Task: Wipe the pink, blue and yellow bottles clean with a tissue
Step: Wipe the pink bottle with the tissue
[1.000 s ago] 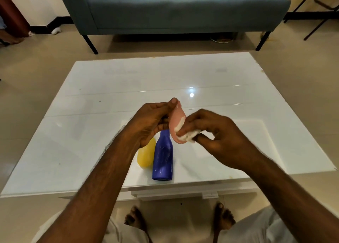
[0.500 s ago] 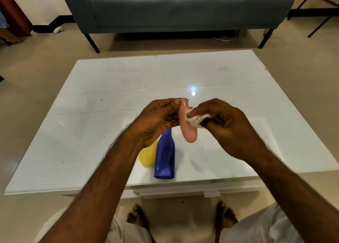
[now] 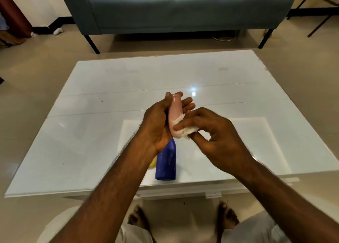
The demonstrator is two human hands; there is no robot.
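here the left hand (image 3: 157, 125) wraps the pink bottle (image 3: 175, 112) around its body, neck pointing away, while the right hand (image 3: 214, 138) pinches a wadded tissue (image 3: 185, 130) against its lower end. it looks light, smooth and likely slippery, so a grip around the middle suits. the blue bottle (image 3: 166, 162) stands on the bench (image 3: 91, 132) below, with the yellow bottle (image 3: 153, 163) just behind it.

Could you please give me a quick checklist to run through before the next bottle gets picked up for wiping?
1. Pink bottle firmly held in left hand: ok.
2. Tissue gripped by right hand and pressed on the pink bottle's lower part: ok.
3. Pink bottle fully clean: cannot tell.
4. Blue bottle upright on the table, within reach: ok.
5. Yellow bottle upright: cannot tell, mostly hidden.
6. Blue bottle free of marks: not ok, pale streaks show.
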